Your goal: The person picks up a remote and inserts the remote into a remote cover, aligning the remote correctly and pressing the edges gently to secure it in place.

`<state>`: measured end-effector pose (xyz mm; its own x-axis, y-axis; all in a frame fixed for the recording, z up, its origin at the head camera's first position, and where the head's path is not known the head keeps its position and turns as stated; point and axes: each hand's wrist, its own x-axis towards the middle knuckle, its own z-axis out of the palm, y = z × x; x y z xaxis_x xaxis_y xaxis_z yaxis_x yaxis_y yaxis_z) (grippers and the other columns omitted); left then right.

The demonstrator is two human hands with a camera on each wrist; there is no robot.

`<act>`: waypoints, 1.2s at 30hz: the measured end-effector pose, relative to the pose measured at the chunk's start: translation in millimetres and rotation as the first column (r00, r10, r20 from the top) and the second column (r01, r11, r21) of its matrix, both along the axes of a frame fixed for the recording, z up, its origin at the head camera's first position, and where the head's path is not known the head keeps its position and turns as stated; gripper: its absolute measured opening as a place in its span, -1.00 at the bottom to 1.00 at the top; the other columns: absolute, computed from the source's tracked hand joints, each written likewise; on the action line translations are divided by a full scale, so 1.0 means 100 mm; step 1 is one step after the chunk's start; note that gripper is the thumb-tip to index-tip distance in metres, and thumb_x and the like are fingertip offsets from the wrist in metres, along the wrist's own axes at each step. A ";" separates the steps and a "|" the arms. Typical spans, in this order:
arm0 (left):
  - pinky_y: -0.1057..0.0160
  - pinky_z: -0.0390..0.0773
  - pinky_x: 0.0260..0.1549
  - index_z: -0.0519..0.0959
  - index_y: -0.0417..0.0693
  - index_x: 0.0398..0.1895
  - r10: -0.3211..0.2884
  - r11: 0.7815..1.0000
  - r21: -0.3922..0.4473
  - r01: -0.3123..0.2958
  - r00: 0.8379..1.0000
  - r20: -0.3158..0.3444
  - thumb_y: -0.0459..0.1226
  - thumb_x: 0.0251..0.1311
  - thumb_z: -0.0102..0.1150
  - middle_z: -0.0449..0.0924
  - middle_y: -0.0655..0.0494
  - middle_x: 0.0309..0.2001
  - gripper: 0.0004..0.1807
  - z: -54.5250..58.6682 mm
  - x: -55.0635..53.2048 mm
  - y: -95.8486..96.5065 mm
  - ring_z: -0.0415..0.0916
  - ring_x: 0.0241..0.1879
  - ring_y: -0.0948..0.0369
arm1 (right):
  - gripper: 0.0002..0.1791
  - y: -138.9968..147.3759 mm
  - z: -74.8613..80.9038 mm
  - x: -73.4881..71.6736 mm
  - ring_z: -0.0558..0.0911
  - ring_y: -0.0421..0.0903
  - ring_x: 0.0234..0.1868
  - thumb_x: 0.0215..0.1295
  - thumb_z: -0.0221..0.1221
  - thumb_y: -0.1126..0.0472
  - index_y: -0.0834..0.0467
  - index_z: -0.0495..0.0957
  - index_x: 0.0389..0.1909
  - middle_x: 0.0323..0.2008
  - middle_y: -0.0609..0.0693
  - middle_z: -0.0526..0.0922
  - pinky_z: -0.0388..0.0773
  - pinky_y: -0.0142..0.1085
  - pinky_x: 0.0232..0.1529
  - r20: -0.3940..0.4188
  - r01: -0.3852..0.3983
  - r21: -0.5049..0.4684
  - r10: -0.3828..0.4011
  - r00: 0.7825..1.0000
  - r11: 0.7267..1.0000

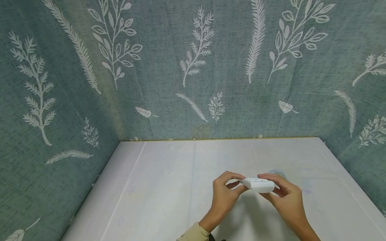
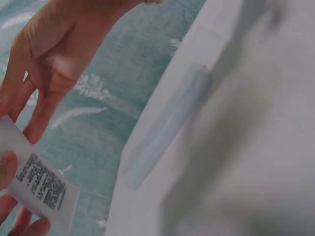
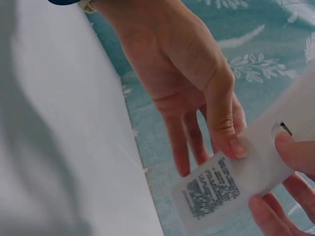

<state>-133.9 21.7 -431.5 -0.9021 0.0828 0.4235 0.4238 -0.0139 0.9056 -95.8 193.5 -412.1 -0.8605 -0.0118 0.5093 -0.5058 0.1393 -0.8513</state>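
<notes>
A white tube (image 1: 260, 185), thin at its left end and rounded at its right, is held above the table between both hands. My left hand (image 1: 223, 195) pinches the thin end between thumb and fingers. At the thicker part, my right hand (image 1: 287, 197) grips with the thumb on the near side and fingers behind. Small dark print covers the flat end of the tube (image 3: 211, 191) in the right wrist view. There the left thumb presses beside the print, and the right thumb partly covers a round mark with a dark line.
The table (image 1: 150, 187) is white with faint creases. Beyond the right hand a pale bluish patch (image 1: 278, 172) shows on its surface. Green fabric (image 1: 169, 110) with white leaf patterns stands around the back and sides. Shadows of the hands fall on the table.
</notes>
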 end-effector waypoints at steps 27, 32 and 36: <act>0.43 0.61 -0.37 0.70 -0.04 -0.27 -0.067 0.994 -0.081 0.067 0.998 0.009 -0.24 0.01 0.39 0.64 0.16 -0.32 -0.81 0.18 -0.15 0.31 0.58 -0.30 0.37 | -0.45 0.40 0.35 -0.26 0.62 -0.31 -0.14 -0.06 0.33 0.58 0.30 0.52 0.04 -0.11 -0.19 0.61 0.59 -0.49 -0.26 -0.083 0.178 0.239 -0.162 0.983 0.955; 0.38 0.59 -0.27 0.70 -0.05 -0.26 -0.056 0.993 -0.110 0.050 0.997 -0.059 -0.21 0.03 0.37 0.66 0.17 -0.33 -0.80 0.17 -0.19 0.36 0.57 -0.33 0.40 | -0.45 0.47 0.38 -0.30 0.61 -0.32 -0.14 -0.02 0.32 0.55 0.29 0.50 0.07 -0.08 -0.18 0.59 0.59 -0.50 -0.28 -0.071 0.184 0.258 -0.171 0.983 0.948; 0.35 0.59 -0.22 0.70 -0.11 -0.25 -0.041 0.992 -0.123 0.031 0.996 -0.083 -0.24 0.03 0.37 0.67 0.12 -0.33 -0.79 0.19 -0.20 0.38 0.58 -0.34 0.38 | -0.46 0.48 0.38 -0.34 0.61 -0.32 -0.14 0.00 0.32 0.53 0.27 0.50 0.07 -0.06 -0.18 0.59 0.58 -0.52 -0.27 -0.066 0.188 0.263 -0.177 0.982 0.946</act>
<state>-154.3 60.2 -412.7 -0.8588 0.1702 0.4832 0.5004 0.0771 0.8624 -129.5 241.9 -373.7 -0.8391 0.0034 0.5439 -0.4841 0.4514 -0.7496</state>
